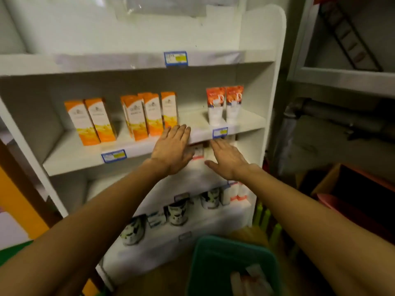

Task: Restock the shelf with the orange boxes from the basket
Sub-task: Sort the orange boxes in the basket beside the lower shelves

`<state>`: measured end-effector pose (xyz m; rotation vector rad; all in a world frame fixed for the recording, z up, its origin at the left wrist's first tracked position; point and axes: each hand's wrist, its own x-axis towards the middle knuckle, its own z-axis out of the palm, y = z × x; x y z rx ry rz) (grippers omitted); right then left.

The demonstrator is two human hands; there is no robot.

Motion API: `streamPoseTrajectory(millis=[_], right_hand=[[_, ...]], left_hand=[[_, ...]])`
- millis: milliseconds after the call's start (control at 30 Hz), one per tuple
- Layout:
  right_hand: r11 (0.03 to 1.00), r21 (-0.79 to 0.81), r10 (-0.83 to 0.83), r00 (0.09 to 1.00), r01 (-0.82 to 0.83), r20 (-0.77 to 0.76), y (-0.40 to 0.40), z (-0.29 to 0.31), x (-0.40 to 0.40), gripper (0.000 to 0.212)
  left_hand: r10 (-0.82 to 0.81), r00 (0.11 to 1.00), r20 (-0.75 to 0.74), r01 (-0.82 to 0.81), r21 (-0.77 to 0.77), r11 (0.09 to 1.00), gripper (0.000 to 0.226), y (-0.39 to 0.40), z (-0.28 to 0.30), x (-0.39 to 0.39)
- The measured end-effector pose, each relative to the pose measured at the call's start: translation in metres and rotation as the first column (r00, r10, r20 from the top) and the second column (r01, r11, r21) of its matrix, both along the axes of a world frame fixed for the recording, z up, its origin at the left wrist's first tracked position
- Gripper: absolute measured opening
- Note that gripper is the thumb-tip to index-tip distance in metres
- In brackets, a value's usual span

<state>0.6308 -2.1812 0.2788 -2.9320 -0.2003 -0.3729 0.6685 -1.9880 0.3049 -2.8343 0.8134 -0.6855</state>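
Head view: both hands empty, fingers straight and flat. Left hand [171, 149] reaches to the lip of the middle shelf [74, 155], fingertips just at the foot of the rightmost orange box; right hand [226, 160] hovers lower, in front of the shelf below, holding nothing. Orange boxes [119, 117] stand upright on the middle shelf — two at left, a cluster of about four at centre, a gap, then two tubes [224, 104] at right. Basket [233, 265] sits on the floor, bottom edge of view; pale items inside, too blurred to name.

Judgement: a box looks just placed, hands between placements. Next move — down to the basket, check for any orange box left, stand it in the gap.
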Motion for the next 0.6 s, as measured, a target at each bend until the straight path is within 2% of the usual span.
streamPoseTrajectory(millis=[300,467,600], right_hand=[[0.991,-0.016,-0.132,0.970,0.131,-0.205,-0.051,-0.116,-0.064,0.071],[0.978,-0.011,-0.199,0.907,0.210,-0.372,-0.076,-0.197,-0.090,0.072],[0.969,-0.017,-0.220,0.829,0.247,-0.513,-0.100,-0.257,-0.099,0.065]], left_hand=[[-0.076,0.942,-0.326,0.068,-0.036,0.997,0.082,-0.050,-0.127,-0.044],[-0.053,0.896,-0.442,0.083,0.050,0.995,0.080,-0.070,-0.213,-0.056],[-0.014,0.803,-0.596,0.140,0.166,0.976,0.081,-0.088,-0.274,-0.060]])
